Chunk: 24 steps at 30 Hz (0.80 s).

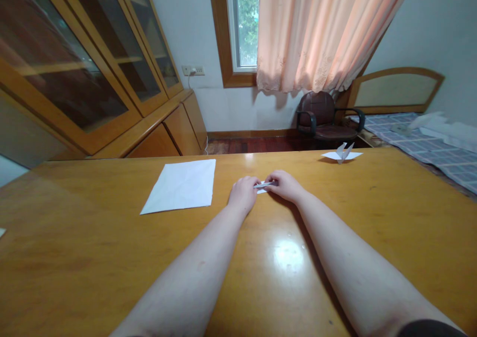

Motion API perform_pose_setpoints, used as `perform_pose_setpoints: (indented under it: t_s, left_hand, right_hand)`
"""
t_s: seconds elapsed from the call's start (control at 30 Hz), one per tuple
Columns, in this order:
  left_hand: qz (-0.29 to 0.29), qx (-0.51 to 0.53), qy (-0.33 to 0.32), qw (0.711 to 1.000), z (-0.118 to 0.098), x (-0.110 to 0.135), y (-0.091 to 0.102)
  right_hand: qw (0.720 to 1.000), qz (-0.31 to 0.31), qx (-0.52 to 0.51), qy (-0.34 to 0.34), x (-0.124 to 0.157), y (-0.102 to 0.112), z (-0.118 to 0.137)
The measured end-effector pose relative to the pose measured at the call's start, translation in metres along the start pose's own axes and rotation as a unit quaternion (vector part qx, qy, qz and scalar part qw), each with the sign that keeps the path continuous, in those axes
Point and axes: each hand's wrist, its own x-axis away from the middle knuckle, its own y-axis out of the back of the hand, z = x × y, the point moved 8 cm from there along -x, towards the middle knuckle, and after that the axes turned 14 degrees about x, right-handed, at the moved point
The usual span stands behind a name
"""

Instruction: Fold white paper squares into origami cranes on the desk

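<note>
Both my arms reach forward over a glossy wooden table (112, 257). My left hand (244, 192) and my right hand (285, 184) meet near the table's middle, and each pinches one end of a small folded piece of white paper (263, 185) held just above the tabletop. Most of that paper is hidden between the fingers. A flat white sheet of paper (182, 185) lies to the left of my left hand. A finished white paper crane (342, 153) stands at the far right of the table.
A tall wooden cabinet with glass doors (85, 63) lines the left wall. Beyond the table stand a dark office chair (323, 116), a window with a peach curtain (320, 34), and a bed with a checked cover (425, 145) at the right.
</note>
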Motion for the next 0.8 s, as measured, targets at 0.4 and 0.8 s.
perform_pose_setpoints:
  t_s: [0.4, 0.8]
  left_hand:
    - [0.026, -0.013, 0.003, 1.000, 0.006, -0.003, -0.006]
    - [-0.291, 0.121, -0.016, 0.949, 0.005, 0.013, 0.046]
  right_hand:
    - [0.998, 0.046, -0.039, -0.021, -0.001, -0.008, -0.008]
    - [0.991, -0.021, -0.078, -0.108, 0.002, 0.004, -0.019]
